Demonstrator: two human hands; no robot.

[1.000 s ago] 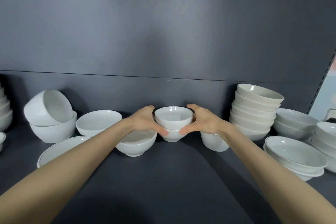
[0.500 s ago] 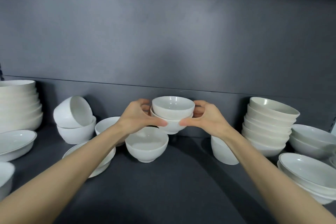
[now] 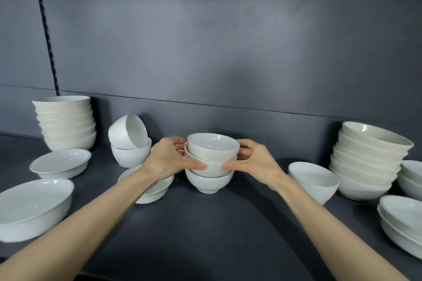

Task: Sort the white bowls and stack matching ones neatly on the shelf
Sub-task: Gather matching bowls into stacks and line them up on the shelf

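As both hands clasp a nested pair of bowls [image 3: 212, 155], the left hand [image 3: 167, 162] grips its left side and the right hand [image 3: 257, 163] its right, thumbs across the front wall; directly beneath the grip the pair sits in a third bowl [image 3: 209, 181] on the shelf [image 3: 205, 223]; left of the grip a tipped bowl [image 3: 127, 131] lies in another, a tall stack [image 3: 66, 123] beyond; right of it a lone bowl [image 3: 312, 180] tilts, then a second stack [image 3: 367, 162].
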